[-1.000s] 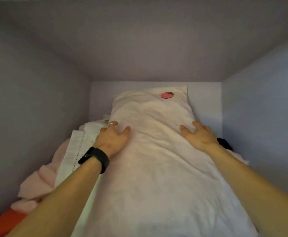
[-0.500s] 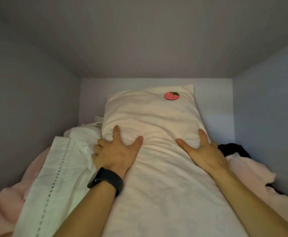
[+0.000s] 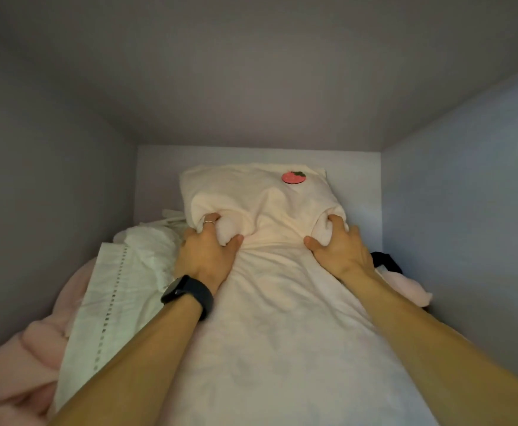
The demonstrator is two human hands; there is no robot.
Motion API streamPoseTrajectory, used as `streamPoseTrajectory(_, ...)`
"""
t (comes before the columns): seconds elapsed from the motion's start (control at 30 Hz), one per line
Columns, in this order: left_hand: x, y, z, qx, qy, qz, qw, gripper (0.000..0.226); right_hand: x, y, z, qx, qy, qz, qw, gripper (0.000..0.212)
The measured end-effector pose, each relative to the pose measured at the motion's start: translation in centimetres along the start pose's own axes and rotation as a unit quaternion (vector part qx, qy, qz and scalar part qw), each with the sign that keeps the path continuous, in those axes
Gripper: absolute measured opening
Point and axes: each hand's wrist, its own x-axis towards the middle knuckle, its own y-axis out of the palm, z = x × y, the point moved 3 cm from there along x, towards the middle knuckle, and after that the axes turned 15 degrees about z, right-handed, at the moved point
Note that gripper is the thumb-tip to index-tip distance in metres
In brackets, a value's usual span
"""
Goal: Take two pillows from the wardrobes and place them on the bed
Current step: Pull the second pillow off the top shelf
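A long cream pillow (image 3: 282,302) with a small red strawberry patch (image 3: 293,177) lies lengthwise inside a wardrobe compartment, reaching to the back wall. My left hand (image 3: 207,253), with a ring and a black watch at the wrist, has its fingers dug into the pillow's left side and bunches the fabric. My right hand (image 3: 339,245) clutches the pillow's right side the same way. The bed is out of view.
White folded linen with a dotted hem (image 3: 119,287) lies left of the pillow, and pink fleece (image 3: 21,358) beyond it. A black item (image 3: 385,261) and pink cloth (image 3: 411,290) sit at the right. Grey wardrobe walls (image 3: 466,226) and a low top close in.
Both hands slid deeper along the pillow and went from lying flat on it to gripping bunches of it. The view has moved further into the compartment.
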Motion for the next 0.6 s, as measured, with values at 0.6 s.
streamPoseTrajectory(0.6,-10.2,3.3,-9.1,-0.241,0.153,0.006,0.958,0.061,-19.0,-15.6,-2.6,-0.142,0.073,-0.181,0.97,0.073)
